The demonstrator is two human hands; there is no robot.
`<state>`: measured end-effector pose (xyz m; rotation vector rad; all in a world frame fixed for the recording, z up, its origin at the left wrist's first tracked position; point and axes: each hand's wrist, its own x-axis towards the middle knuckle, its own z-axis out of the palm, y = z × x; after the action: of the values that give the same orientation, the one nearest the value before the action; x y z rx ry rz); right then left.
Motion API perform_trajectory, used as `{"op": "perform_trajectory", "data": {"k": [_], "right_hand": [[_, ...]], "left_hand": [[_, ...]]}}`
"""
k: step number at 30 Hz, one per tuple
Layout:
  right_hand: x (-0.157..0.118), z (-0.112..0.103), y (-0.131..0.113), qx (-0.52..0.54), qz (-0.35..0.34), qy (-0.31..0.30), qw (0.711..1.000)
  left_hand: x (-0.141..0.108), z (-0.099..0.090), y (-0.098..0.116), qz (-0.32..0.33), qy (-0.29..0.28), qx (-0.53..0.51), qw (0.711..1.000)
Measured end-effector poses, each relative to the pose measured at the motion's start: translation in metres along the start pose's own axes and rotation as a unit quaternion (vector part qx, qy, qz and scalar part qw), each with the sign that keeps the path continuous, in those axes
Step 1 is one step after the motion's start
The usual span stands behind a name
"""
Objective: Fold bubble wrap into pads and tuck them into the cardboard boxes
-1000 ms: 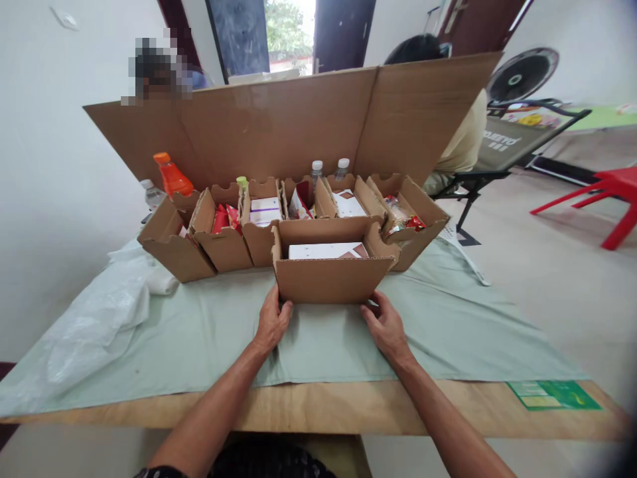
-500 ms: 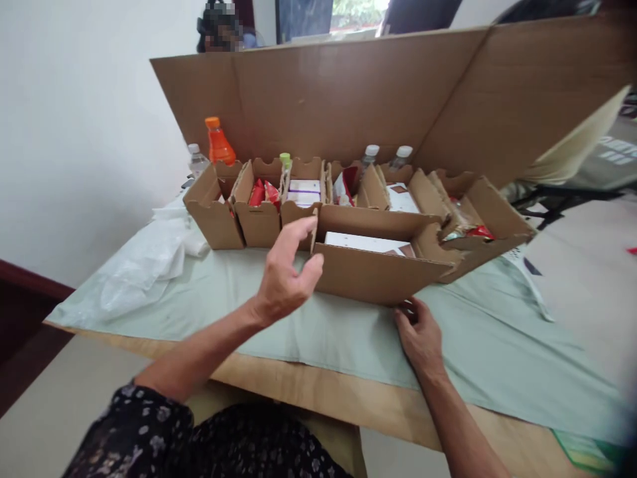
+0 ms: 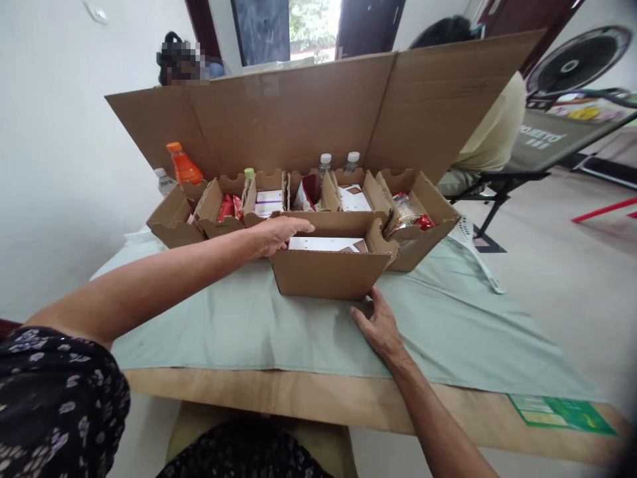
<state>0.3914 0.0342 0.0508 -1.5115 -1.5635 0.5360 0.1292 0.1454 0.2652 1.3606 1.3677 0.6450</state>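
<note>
A small open-topped cardboard box (image 3: 331, 275) stands in front of a row of similar boxes. White cartons (image 3: 326, 244) with brown patches lie inside it. My left hand (image 3: 284, 234) is at the box's left end, its fingers stretched out flat over the rim and the thumb hidden. By the lower right corner rests my right hand (image 3: 381, 328), thumb and fingers apart, its fingertips close to the box's underside; whether they touch is unclear.
Behind stand boxes with red packets (image 3: 230, 208), white cartons (image 3: 269, 202) and wrapped snacks (image 3: 405, 211). Bottles, one orange (image 3: 184, 164), stand before a tall cardboard panel (image 3: 298, 119). A white perforated scoop-like tool (image 3: 478, 252) lies right on the green cloth (image 3: 239, 325). Two people sit beyond.
My left hand has moved from beside the box's left end to over its rim, fingers straightening. My right hand stays by the lower right corner. The view has shifted right.
</note>
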Motion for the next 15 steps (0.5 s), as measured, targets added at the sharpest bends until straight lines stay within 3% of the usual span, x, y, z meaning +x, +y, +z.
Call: {"op": "perform_trajectory", "data": {"k": [9, 11, 13, 15], "right_hand": [[0.001, -0.003, -0.004, 0.021, 0.025, 0.005, 0.999], [0.001, -0.004, -0.002, 0.043, 0.042, 0.017, 0.998], [0.003, -0.006, 0.003, 0.044, 0.064, 0.032, 0.996], [0.007, -0.008, 0.009, 0.005, 0.072, 0.034, 0.997]], "left_hand": [[-0.006, 0.018, -0.011, 0.023, 0.006, 0.001, 1.0], [-0.021, 0.018, -0.014, 0.127, 0.049, 0.042, 0.99], [-0.049, 0.015, -0.021, 0.311, 0.103, 0.112, 0.938], [-0.087, 0.011, -0.033, 0.426, 0.119, 0.153, 0.884]]}}
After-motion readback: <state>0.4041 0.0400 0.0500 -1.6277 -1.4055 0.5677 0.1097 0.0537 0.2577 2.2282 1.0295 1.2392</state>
